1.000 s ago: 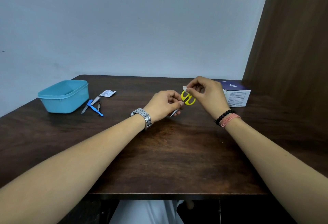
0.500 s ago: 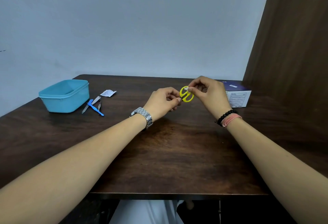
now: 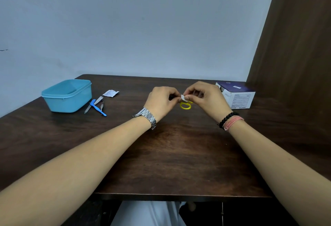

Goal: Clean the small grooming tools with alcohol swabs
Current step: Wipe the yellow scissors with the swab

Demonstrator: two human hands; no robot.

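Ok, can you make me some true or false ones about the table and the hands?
1. The right hand pinches a white swab. True.
2. The yellow scissors lie inside the blue tub. False: they are held between the left hand and the right hand.
3. A box stands at the table's right. True.
4. The nail clippers are in the tub. False: they lie beside it on the table.

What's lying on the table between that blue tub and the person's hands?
In the head view: a small cluster of grooming tools beside the blue tub, and a white swab packet just behind them.
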